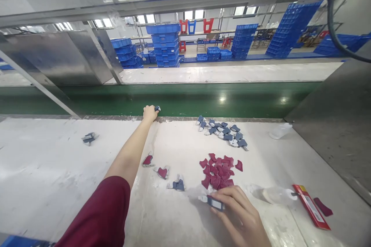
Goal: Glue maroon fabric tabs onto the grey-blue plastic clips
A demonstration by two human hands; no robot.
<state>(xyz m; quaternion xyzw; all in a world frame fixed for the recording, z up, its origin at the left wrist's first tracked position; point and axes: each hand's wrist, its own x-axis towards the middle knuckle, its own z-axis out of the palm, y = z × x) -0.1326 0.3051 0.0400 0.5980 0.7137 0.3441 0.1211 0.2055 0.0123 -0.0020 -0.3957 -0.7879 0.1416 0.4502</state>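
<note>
The left hand is holding a tiny blue-grey piece, maybe plastic, by the flat green belt, seemingly placing it, needing gentle letting-go; the right hand is pinching a blue-and-white plastic part.

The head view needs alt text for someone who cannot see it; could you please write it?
A person's right hand holds a small grey part over a white table; the left hand holds another part at the edge of a green belt. On the table lie a pile of maroon pieces and, beyond them, more grey parts.
</note>
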